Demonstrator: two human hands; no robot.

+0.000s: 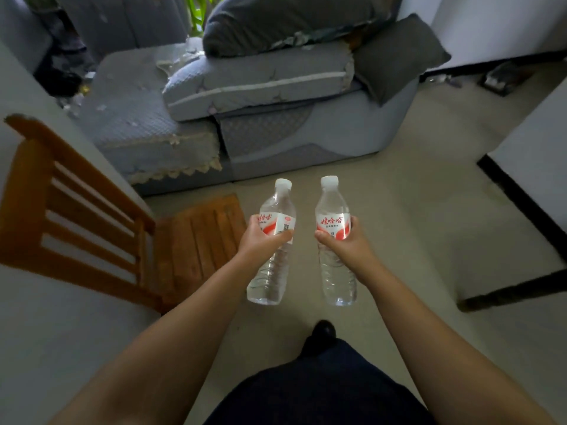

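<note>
Two clear plastic water bottles with white caps and red-and-white labels are held out in front of me above the floor. My left hand [260,240] grips the left bottle [271,271] around its label, fingers curled round it. My right hand [345,245] grips the right bottle [336,277] the same way at its label. Both bottles stand roughly upright, caps pointing away from me, about a hand's width apart. They look full of water.
A wooden chair [196,240] stands to the left, its slatted back [70,210] near me. A grey sofa [245,118] with cushions lies ahead. A white wall with a black skirting [521,197] runs on the right. My dark shoe [322,329] is on the pale floor below.
</note>
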